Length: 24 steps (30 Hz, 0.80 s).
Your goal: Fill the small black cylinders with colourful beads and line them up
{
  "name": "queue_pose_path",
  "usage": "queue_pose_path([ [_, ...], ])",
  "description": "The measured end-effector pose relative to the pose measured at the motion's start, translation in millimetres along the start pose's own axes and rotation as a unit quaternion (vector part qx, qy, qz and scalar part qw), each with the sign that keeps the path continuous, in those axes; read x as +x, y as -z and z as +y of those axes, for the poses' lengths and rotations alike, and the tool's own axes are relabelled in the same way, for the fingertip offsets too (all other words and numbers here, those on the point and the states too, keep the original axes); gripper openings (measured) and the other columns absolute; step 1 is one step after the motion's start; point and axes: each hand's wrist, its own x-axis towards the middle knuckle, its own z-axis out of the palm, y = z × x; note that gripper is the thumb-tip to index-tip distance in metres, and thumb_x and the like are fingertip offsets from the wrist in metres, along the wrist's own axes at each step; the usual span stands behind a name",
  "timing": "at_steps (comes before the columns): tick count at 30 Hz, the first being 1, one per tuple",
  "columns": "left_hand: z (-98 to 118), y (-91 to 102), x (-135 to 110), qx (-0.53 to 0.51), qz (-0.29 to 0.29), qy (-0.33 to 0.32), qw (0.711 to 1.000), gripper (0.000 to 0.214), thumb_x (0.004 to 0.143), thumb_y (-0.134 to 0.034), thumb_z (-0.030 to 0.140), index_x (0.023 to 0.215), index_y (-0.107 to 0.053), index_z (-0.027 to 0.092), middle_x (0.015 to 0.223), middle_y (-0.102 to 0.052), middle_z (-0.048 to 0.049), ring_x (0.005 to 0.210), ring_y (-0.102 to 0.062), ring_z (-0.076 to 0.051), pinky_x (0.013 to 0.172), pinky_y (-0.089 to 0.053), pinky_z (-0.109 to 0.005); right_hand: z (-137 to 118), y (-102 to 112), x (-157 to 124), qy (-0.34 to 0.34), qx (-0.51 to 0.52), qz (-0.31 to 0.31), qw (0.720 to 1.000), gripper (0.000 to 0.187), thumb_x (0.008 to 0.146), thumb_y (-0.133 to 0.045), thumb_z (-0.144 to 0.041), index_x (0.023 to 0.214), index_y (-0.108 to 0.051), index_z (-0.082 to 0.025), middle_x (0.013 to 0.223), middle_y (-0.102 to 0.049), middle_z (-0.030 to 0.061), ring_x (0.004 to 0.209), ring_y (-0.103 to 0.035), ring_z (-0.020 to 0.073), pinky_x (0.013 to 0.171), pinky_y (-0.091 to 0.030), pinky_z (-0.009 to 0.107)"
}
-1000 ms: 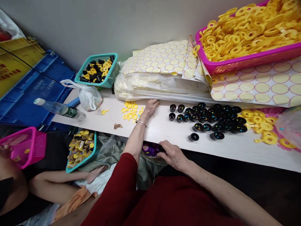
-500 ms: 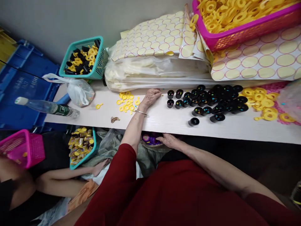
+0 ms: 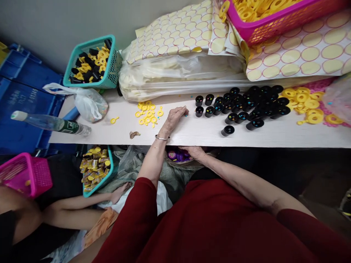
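My left hand (image 3: 174,117) rests on the white table (image 3: 197,132) with its fingers curled together, tips down beside a few tiny coloured beads (image 3: 186,115). Loose small yellow rings (image 3: 148,113) lie just left of it, and a cluster of black caps (image 3: 246,105) with coloured dots inside stands to its right. My right hand (image 3: 195,150) is below the table's front edge, at a bag of purple pieces (image 3: 177,155) in my lap. Its fingers are hidden under the edge.
Sticker sheets (image 3: 178,33) on bagged stacks (image 3: 178,80) and a pink basket (image 3: 274,31) of yellow rings line the wall. Larger yellow rings (image 3: 304,98) lie right. Left: a teal basket (image 3: 111,78), plastic bag (image 3: 89,105), water bottle (image 3: 49,123), blue crate (image 3: 22,98). Another person's arm (image 3: 82,204) is lower left.
My left hand has drawn back from the bagged stacks toward the middle of the table. My right hand slid further under the table's edge. The view has tilted down.
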Motion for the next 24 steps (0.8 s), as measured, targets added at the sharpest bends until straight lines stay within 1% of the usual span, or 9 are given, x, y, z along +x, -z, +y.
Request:
queue_pose_path([
  [2, 2, -4.6, -12, -0.019, 0.019, 0.027, 0.999, 0.053, 0.083, -0.045, 0.060, 0.067, -0.065, 0.014, 0.068, -0.063, -0.0042, 0.069, -0.056, -0.013, 0.074, -0.043, -0.029, -1, -4, -2, -0.018, 0.048, 0.006, 0.999, 0.047, 0.057, -0.074, -0.042, 0.099, -0.066, -0.024, 0.101, -0.069, -0.0001, 0.106, -0.057, 0.0203, 0.104, -0.038, 0.039],
  [4, 5, -9.5, -24, -0.016, 0.027, 0.043, 0.999, 0.057, 0.082, -0.043, 0.063, 0.065, -0.065, 0.014, 0.067, -0.063, -0.0041, 0.068, -0.056, -0.013, 0.073, -0.044, -0.029, -2, -7, -4, -0.033, 0.099, 0.006, 0.995, 0.049, 0.053, -0.076, -0.039, 0.098, -0.066, -0.022, 0.098, -0.069, 0.0008, 0.104, -0.058, 0.0206, 0.105, -0.037, 0.040],
  [8, 9, -20.3, -48, 0.015, 0.041, 0.033, 0.998, 0.059, 0.082, -0.042, 0.065, 0.062, -0.065, 0.014, 0.064, -0.062, -0.0040, 0.068, -0.056, -0.013, 0.073, -0.044, -0.028, -6, -10, -9, -0.033, 0.175, 0.021, 0.984, 0.050, 0.051, -0.076, -0.033, 0.097, -0.064, -0.018, 0.092, -0.070, 0.0023, 0.103, -0.059, 0.0209, 0.106, -0.035, 0.042],
  [12, 13, -31.8, -65, 0.033, 0.075, 0.040, 0.996, 0.060, 0.083, -0.042, 0.064, 0.057, -0.065, 0.015, 0.058, -0.060, -0.0036, 0.061, -0.054, -0.012, 0.066, -0.044, -0.027, -13, -14, -14, -0.036, 0.252, 0.042, 0.966, 0.051, 0.050, -0.075, -0.029, 0.098, -0.062, -0.017, 0.088, -0.069, 0.0023, 0.098, -0.060, 0.0207, 0.101, -0.040, 0.042],
  [17, 18, -44.8, -77, 0.011, 0.134, 0.067, 0.989, 0.059, 0.082, -0.045, 0.062, 0.052, -0.064, 0.015, 0.050, -0.056, -0.0020, 0.051, -0.050, -0.009, 0.058, -0.041, -0.025, -27, -21, -16, -0.035, 0.339, 0.073, 0.937, 0.051, 0.048, -0.072, -0.027, 0.097, -0.060, -0.019, 0.087, -0.067, 0.0010, 0.092, -0.060, 0.0197, 0.090, -0.048, 0.037],
  [19, 20, -49.5, -80, 0.004, 0.151, 0.072, 0.986, 0.058, 0.082, -0.046, 0.061, 0.050, -0.063, 0.015, 0.048, -0.055, -0.0015, 0.047, -0.049, -0.009, 0.055, -0.041, -0.025, -32, -24, -17, -0.040, 0.355, 0.096, 0.929, 0.048, 0.048, -0.070, -0.026, 0.095, -0.061, -0.019, 0.086, -0.067, 0.0004, 0.089, -0.060, 0.0191, 0.087, -0.049, 0.035],
  [21, 21, -54.0, -81, 0.003, 0.170, 0.078, 0.982, 0.059, 0.081, -0.047, 0.061, 0.048, -0.061, 0.015, 0.045, -0.054, -0.0013, 0.045, -0.048, -0.008, 0.053, -0.040, -0.024, -35, -27, -21, -0.050, 0.350, 0.124, 0.927, 0.043, 0.048, -0.068, -0.026, 0.090, -0.063, -0.019, 0.082, -0.066, -0.0003, 0.087, -0.059, 0.0183, 0.084, -0.049, 0.032],
  [24, 24, -59.5, -81, -0.004, 0.194, 0.098, 0.976, 0.060, 0.081, -0.046, 0.061, 0.045, -0.059, 0.015, 0.041, -0.052, -0.0009, 0.041, -0.046, -0.008, 0.049, -0.038, -0.023, -35, -32, -29, -0.094, 0.323, 0.130, 0.933, 0.035, 0.050, -0.064, -0.027, 0.083, -0.064, -0.016, 0.074, -0.064, -0.0003, 0.077, -0.057, 0.0169, 0.071, -0.047, 0.029],
])
